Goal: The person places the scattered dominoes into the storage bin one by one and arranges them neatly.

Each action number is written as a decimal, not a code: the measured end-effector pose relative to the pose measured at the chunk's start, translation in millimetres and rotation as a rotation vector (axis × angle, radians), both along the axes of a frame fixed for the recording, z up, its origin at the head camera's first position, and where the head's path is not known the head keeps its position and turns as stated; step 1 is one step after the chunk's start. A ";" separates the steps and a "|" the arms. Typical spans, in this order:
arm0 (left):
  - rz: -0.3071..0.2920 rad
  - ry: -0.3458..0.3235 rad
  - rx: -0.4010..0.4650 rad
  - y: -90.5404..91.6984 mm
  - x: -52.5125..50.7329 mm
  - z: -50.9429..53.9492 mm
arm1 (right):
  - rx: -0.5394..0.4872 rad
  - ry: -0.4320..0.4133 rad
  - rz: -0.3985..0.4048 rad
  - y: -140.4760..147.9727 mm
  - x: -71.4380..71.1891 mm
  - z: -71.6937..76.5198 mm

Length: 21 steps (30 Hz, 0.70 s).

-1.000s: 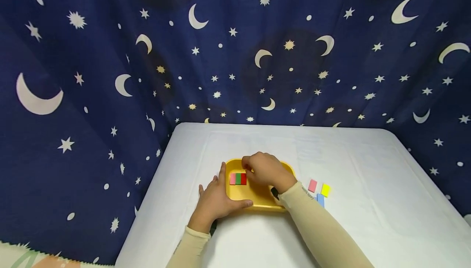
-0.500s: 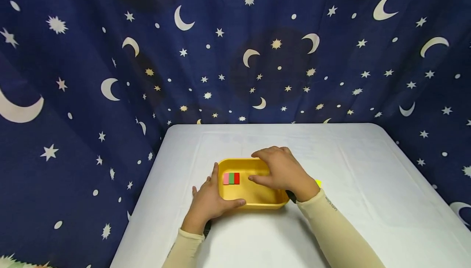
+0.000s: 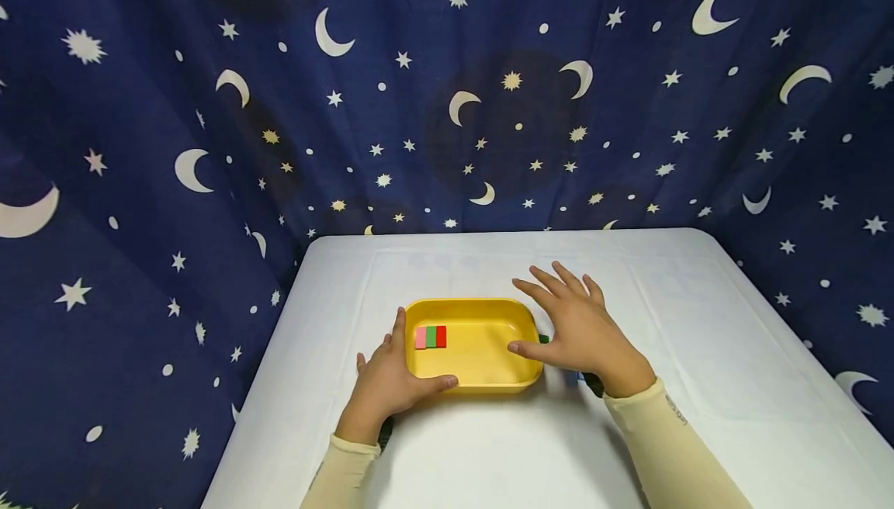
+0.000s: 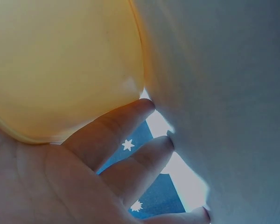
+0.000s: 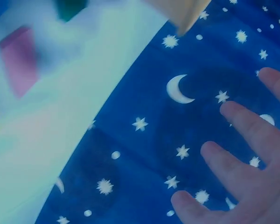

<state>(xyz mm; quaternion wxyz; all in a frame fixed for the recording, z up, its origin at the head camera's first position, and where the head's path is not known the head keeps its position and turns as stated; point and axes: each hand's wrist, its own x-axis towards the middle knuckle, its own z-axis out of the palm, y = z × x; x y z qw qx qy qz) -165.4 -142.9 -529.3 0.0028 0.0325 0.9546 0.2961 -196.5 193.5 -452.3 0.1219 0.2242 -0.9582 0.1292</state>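
Observation:
A yellow tray (image 3: 489, 379) stands on the white table in the head view. Inside, toward its left end, a pink block (image 3: 421, 337), a green block (image 3: 431, 337) and a red block (image 3: 441, 337) lie side by side in a row. My left hand (image 3: 386, 385) rests against the tray's left end, thumb along the near rim and fingers straight; in the left wrist view the fingers (image 4: 130, 163) lie along the tray's outer wall. Fingers spread and holding nothing, my right hand (image 3: 583, 334) hovers at the tray's right end.
Right of the tray, partly behind my right hand, lie a green piece (image 3: 544, 339) and a blue piece (image 3: 574, 378). The right wrist view also has a pink block (image 5: 19, 60) on the table. A dark blue curtain (image 3: 391, 105) with moons and stars hangs behind.
My right hand has risen out of the tray and moved right, its fingers spreading from a curled pose. The left hand has stayed on the tray. The head view has turned slightly right.

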 end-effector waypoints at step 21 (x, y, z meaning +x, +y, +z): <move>0.003 0.006 -0.002 -0.4 -1.0 -3.9 | -0.193 0.071 -0.179 64.2 3.1 -38.4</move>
